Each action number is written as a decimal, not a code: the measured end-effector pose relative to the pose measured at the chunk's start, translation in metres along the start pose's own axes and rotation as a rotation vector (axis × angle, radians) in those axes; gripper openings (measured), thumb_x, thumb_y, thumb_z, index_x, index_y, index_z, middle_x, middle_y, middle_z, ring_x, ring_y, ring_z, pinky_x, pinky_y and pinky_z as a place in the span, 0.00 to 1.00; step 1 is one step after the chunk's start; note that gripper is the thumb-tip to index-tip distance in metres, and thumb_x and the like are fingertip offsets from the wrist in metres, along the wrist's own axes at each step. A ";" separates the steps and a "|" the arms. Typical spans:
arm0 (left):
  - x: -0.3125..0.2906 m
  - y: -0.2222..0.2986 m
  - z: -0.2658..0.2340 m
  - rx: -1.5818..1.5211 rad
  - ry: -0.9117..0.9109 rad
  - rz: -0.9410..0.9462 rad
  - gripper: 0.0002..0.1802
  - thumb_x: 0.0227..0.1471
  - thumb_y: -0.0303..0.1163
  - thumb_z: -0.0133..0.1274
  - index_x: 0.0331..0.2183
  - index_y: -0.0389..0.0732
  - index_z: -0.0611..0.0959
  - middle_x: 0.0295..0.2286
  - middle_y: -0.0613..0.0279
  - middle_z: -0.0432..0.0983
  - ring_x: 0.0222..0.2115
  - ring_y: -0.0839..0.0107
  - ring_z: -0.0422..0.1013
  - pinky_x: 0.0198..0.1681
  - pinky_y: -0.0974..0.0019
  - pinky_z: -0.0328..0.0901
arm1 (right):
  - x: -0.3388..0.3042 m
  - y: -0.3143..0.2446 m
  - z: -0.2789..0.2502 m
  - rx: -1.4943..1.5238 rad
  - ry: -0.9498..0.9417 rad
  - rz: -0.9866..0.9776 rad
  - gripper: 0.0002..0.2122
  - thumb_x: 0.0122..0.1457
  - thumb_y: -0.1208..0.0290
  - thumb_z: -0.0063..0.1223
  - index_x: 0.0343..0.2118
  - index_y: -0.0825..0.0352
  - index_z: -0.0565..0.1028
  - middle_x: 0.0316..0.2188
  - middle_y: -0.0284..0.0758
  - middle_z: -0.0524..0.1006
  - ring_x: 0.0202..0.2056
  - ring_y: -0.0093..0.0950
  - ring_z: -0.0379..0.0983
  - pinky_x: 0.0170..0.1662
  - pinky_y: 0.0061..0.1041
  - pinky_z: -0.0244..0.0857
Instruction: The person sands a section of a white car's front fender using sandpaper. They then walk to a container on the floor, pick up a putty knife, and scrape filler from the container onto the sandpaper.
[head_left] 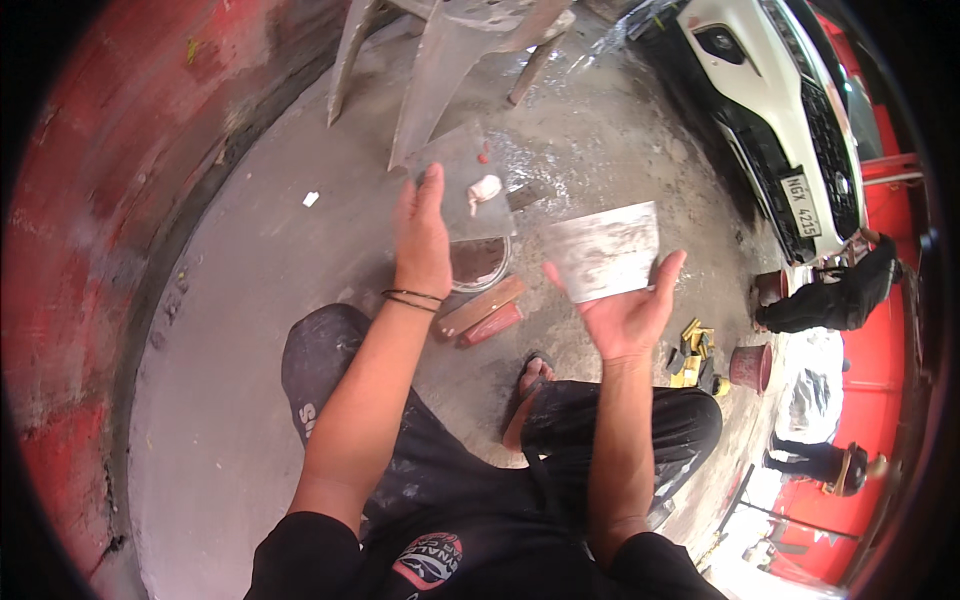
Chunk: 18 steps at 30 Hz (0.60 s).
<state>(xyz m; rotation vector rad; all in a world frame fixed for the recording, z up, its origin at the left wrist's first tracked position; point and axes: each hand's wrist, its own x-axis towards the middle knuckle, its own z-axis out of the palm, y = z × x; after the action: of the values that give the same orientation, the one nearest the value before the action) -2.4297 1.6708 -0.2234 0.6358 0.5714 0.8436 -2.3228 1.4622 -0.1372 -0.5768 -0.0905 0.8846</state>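
Note:
My left hand (pixel 422 240) is raised with its fingers stretched out and partly blurred, a dark band round the wrist. Just beyond it is a grey, see-through-looking flat sheet (pixel 455 165), bearing a pale pinkish lump of paste (pixel 484 190) and a small red dab (pixel 483 158). Whether this hand touches the sheet I cannot tell. My right hand (pixel 625 325), palm up, holds a thin whitish plate (pixel 605 250) with dark smudges; the plate hides most of the fingers, and the thumb stands off to its right. Below the grey sheet is an open round can (pixel 485 265), partly covered.
Beside the can lie a wooden block (pixel 480 305) and a red block (pixel 492 325). A dirty plastic chair (pixel 440 60) stands ahead, a white car (pixel 770 110) at far right. Yellow pieces (pixel 690 365) and a bucket (pixel 750 367) are right; two people (pixel 850 290) stand beyond.

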 end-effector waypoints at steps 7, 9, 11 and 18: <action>0.002 0.000 0.006 -0.010 0.012 0.011 0.24 0.73 0.43 0.51 0.58 0.35 0.80 0.54 0.63 0.78 0.56 0.73 0.69 0.64 0.65 0.58 | 0.001 0.021 0.005 0.195 0.106 0.064 0.37 0.72 0.33 0.38 0.74 0.56 0.63 0.75 0.42 0.62 0.74 0.55 0.55 0.71 0.77 0.40; 0.002 -0.001 0.003 -0.031 -0.008 0.013 0.24 0.73 0.43 0.52 0.58 0.35 0.81 0.54 0.63 0.78 0.56 0.73 0.69 0.64 0.66 0.58 | 0.004 0.019 -0.007 0.342 0.195 0.052 0.36 0.72 0.34 0.38 0.74 0.53 0.64 0.74 0.42 0.63 0.73 0.55 0.56 0.71 0.76 0.40; 0.002 -0.002 0.001 -0.050 -0.017 0.013 0.23 0.72 0.43 0.52 0.58 0.36 0.81 0.55 0.62 0.78 0.56 0.71 0.71 0.62 0.64 0.61 | 0.001 0.019 -0.012 0.295 0.113 0.100 0.34 0.72 0.34 0.39 0.74 0.49 0.65 0.74 0.42 0.65 0.73 0.55 0.57 0.72 0.74 0.42; 0.004 0.010 0.000 -0.200 0.091 -0.049 0.25 0.72 0.43 0.54 0.61 0.37 0.77 0.55 0.61 0.78 0.56 0.69 0.73 0.60 0.61 0.68 | -0.042 0.081 0.001 0.051 0.113 0.345 0.32 0.66 0.62 0.52 0.73 0.64 0.62 0.67 0.53 0.70 0.67 0.55 0.67 0.70 0.56 0.60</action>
<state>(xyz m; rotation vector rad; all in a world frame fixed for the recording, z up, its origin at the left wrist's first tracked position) -2.4326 1.6794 -0.2171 0.4014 0.5744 0.8748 -2.4076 1.4710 -0.1711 -0.6028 0.1382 1.1831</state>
